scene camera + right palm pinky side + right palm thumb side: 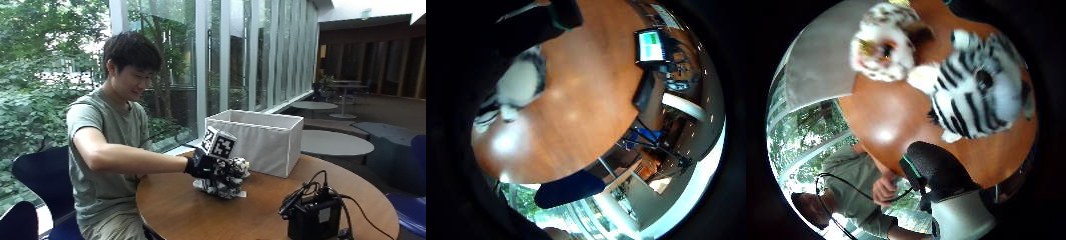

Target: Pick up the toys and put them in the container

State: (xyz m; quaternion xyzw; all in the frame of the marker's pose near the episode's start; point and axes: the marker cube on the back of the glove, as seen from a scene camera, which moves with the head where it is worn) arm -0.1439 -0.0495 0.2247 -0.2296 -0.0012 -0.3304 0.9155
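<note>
On the round wooden table (193,215) two plush toys sit together: a black-and-white striped one (221,189) and a brown-spotted white one (239,166). My gloved right hand (204,167) hovers right over them with its fingers spread. The thumb side palm view shows the striped toy (981,95) and the spotted toy (883,45) close under the palm. My thumb (938,170) stays apart from them, with bare table between. A white fabric container (259,142) stands open just behind the toys. The striped toy (521,85) shows beside my fingers.
A black device (313,217) with cables stands on the table's near right part, also visible as a device with a lit screen (651,45). The person's bare left hand (885,189) stays at the table edge. Chairs stand around the table.
</note>
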